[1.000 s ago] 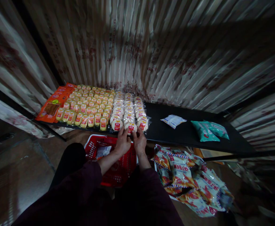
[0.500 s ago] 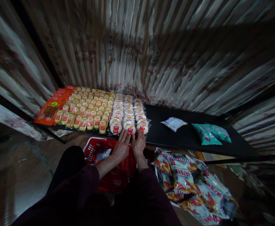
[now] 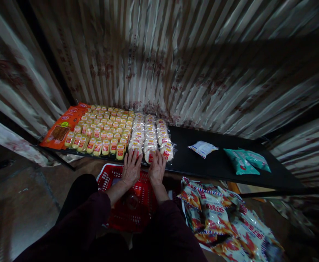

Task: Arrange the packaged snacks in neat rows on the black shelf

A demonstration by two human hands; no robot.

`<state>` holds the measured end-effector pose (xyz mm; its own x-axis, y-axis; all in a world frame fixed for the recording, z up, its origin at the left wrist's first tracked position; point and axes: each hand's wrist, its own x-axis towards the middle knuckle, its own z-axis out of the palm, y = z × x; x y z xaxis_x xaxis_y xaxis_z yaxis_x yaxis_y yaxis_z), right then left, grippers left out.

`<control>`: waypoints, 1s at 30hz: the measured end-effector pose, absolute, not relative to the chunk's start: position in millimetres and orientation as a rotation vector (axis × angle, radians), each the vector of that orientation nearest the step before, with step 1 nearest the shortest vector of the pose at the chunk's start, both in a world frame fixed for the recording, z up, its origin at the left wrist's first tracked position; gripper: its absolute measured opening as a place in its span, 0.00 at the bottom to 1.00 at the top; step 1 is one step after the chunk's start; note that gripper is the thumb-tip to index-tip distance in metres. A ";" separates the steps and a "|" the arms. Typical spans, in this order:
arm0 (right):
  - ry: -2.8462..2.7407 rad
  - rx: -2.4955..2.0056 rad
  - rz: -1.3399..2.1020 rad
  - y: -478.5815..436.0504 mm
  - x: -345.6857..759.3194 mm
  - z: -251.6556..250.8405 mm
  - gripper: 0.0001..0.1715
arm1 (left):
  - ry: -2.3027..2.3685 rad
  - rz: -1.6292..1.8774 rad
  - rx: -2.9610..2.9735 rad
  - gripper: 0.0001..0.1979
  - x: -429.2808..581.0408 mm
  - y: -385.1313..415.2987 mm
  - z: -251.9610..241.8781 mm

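The round white cakes [image 3: 149,135], each in a clear wrapper with a red label, lie in three columns at the middle of the frame, running from the front edge of the black shelf [image 3: 203,165] back to the corrugated wall [image 3: 175,65]. The left hand [image 3: 131,168] is open, fingers spread flat on the frontmost packet of the left column. The right hand [image 3: 157,168] is open too, its fingertips resting on the front packet of the middle column. Neither hand closes round anything.

Just left of the cakes, small yellow packets [image 3: 104,131] fill the shelf in tight rows, and flat orange packs [image 3: 62,123] lie at its far left end. Towards the right of the frame, well apart from the cakes, the shelf bears a white packet [image 3: 203,148] and two green packets [image 3: 245,161].

Below the hands, under the shelf edge, stands a red basket [image 3: 140,203]; what it holds is too dark to tell. At the lower right lies a heap of printed snack bags [image 3: 224,222].
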<state>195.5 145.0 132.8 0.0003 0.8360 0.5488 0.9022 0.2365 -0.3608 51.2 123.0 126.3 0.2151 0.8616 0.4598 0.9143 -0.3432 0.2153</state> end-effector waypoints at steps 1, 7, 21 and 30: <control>-1.832 -1.612 -0.126 145.2 194.8 131.5 0.29 | -1.727 -0.796 -2.373 0.28 50.4 124.6 125.6; -1.855 -1.675 -0.138 146.8 189.1 132.3 0.24 | -1.704 -0.867 -2.400 0.28 49.2 131.3 125.9; -1.977 -1.824 -0.178 155.0 184.5 129.1 0.28 | -1.654 -0.855 -2.431 0.28 46.8 136.6 125.7; -1.945 -1.758 -0.207 160.3 185.2 126.3 0.28 | -1.647 -0.797 -2.431 0.28 46.0 141.0 124.1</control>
